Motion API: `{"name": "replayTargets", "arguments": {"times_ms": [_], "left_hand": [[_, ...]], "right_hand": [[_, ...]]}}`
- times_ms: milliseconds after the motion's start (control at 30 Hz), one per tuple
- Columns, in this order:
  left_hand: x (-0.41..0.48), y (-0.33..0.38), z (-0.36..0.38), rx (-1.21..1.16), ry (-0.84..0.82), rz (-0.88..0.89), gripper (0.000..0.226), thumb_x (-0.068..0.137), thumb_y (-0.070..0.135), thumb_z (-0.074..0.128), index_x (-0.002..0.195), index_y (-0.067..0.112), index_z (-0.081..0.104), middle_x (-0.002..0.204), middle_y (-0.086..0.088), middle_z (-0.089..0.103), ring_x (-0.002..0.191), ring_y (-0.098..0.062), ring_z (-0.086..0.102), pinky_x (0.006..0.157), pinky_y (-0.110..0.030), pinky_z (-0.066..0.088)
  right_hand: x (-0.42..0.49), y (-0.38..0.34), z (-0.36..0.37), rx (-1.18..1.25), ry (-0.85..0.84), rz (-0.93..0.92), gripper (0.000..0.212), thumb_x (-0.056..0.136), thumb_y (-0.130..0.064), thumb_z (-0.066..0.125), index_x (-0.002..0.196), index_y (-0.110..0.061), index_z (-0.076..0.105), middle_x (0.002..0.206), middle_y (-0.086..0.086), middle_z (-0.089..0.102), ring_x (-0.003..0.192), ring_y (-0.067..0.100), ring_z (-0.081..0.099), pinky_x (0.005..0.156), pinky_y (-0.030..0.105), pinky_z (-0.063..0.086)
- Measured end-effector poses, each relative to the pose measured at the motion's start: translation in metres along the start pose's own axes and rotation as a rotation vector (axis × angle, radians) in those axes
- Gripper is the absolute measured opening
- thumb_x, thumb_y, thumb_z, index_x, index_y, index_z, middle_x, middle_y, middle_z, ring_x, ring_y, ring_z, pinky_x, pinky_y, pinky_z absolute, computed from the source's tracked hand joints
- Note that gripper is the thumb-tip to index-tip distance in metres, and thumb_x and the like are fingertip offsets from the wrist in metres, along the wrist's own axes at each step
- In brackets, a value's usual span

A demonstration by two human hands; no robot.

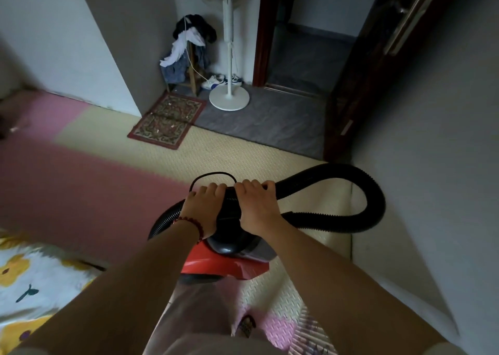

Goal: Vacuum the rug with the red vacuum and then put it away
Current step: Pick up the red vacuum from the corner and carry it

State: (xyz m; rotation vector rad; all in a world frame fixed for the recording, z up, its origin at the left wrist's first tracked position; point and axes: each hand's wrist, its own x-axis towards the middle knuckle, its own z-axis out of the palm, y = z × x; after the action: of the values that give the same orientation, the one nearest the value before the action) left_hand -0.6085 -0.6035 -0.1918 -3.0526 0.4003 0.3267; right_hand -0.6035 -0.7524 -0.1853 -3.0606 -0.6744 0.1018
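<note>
Bare forearms reach down from the bottom edge of the head view to a red canister vacuum with a black domed top (pixel 224 267). It sits low over the cream part of the pink-and-cream foam floor mat (pixel 81 187), near the mat's right edge by the grey wall. I cannot tell whether it rests on the mat or hangs just clear of it.

The left hand (pixel 205 206), a red beaded bracelet (pixel 190 222) on its wrist, curls its fingers (pixel 213 188) tight over the black top. I take a carry handle to be there, though the hand hides it. The right hand (pixel 256 209) sits touching beside it, its fingers (pixel 255 186) wrapped over the black ribbed hose (pixel 375 201) where it crosses the top. Neither hand shows any gap; both are closed on their loads. A thin black cord (pixel 213 173) loops up just beyond the knuckles.

The small red-bordered patterned rug (pixel 167 121) lies well apart, at the mat's far edge by the wall corner. A white pedestal fan (pixel 229 98) stands on the grey floor beside it, and a dark wooden door (pixel 378 57) is open to the right.

My reading from the remote station: the body is rigid plastic with some heft, best carried by the top. The hose is springy and limp, liable to swing and snag unless pinned against the body. The loose cord could trail underfoot.
</note>
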Motion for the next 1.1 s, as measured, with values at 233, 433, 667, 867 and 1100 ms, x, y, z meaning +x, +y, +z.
{"name": "replayTargets", "arguments": {"times_ms": [233,433,667,867,1100], "left_hand": [[0.078,-0.049,0.002,-0.035,-0.042,-0.018,0.079,0.072,0.019,0.068,0.137,0.015,0.023,0.131,-0.003,0.04,0.119,-0.024,0.044,0.098,-0.038,0.043],[0.153,-0.111,-0.018,-0.045,-0.014,-0.042,0.077,0.073,0.018,0.067,0.136,0.015,0.024,0.129,-0.003,0.041,0.118,-0.024,0.045,0.099,-0.038,0.042],[0.213,-0.186,-0.043,0.008,0.034,-0.081,0.076,0.073,0.02,0.068,0.136,0.015,0.026,0.128,-0.002,0.043,0.116,-0.023,0.047,0.097,-0.036,0.043],[0.255,-0.247,-0.05,-0.007,-0.009,-0.146,0.076,0.073,0.02,0.067,0.137,0.015,0.025,0.131,-0.002,0.042,0.119,-0.023,0.046,0.098,-0.037,0.042],[0.307,-0.319,-0.045,-0.093,-0.047,-0.35,0.071,0.077,0.02,0.064,0.136,0.016,0.025,0.13,-0.003,0.042,0.118,-0.024,0.046,0.098,-0.037,0.043]], "right_hand": [[0.095,0.014,0.006,0.006,-0.04,-0.04,0.062,0.074,-0.027,0.069,0.128,-0.014,0.042,0.119,0.002,0.052,0.111,0.022,0.048,0.097,0.042,0.029],[0.198,0.017,-0.005,-0.005,-0.035,-0.06,0.06,0.074,-0.027,0.068,0.127,-0.015,0.042,0.118,0.001,0.052,0.11,0.02,0.049,0.097,0.041,0.029],[0.295,0.001,-0.019,0.01,0.012,-0.089,0.063,0.074,-0.024,0.068,0.131,-0.013,0.041,0.122,0.002,0.051,0.113,0.022,0.048,0.099,0.042,0.029],[0.376,-0.015,-0.018,0.031,0.021,-0.158,0.056,0.071,-0.021,0.069,0.121,-0.013,0.047,0.112,0.001,0.054,0.106,0.022,0.052,0.095,0.042,0.032],[0.494,-0.035,-0.015,-0.009,-0.054,-0.375,0.056,0.075,-0.027,0.067,0.123,-0.015,0.041,0.118,0.001,0.05,0.111,0.022,0.047,0.097,0.042,0.029]]}}
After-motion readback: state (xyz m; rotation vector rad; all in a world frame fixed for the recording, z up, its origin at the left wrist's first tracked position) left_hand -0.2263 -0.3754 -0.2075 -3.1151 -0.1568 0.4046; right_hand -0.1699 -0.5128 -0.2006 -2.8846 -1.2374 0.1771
